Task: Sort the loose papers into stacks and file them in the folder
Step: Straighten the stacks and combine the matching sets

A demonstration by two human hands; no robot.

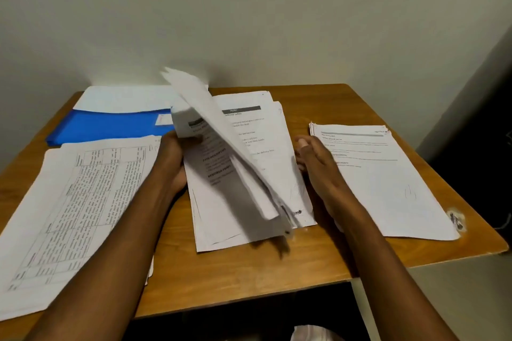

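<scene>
Already the sorting looks well advanced, judging by how the sheets lie: a stack of table-printed pages [77,202] sits at the near left of the wooden desk [318,252], a middle stack of printed sheets [249,174] lies in front of the person, and a third stack of lightly printed pages [382,174] rests toward the right edge, apart from the middle one. The left hand [171,158] grips a lifted bundle of papers [221,147] at its left edge, fingers curled round it, so that the sheets fan up and tilt over the middle stack, blurred with motion. The right hand [313,158] lies at the right edge of the middle stack with fingers loosely extended; whether it presses the sheets or merely touches them I cannot tell, and it appears to hold nothing. The blue folder [110,124] lies at the far left of the desk behind the table-printed stack, with white sheets [124,98] showing at its far side; whether these are filed inside or simply lie on it is unclear. Filing therefore seems mostly ahead: three stacks are out on the desk and the bundle is not yet placed. The desk top is brown wood with a chipped patch [455,220] at its right corner, and it stands against a plain pale wall [249,8], with something dark at the right.
</scene>
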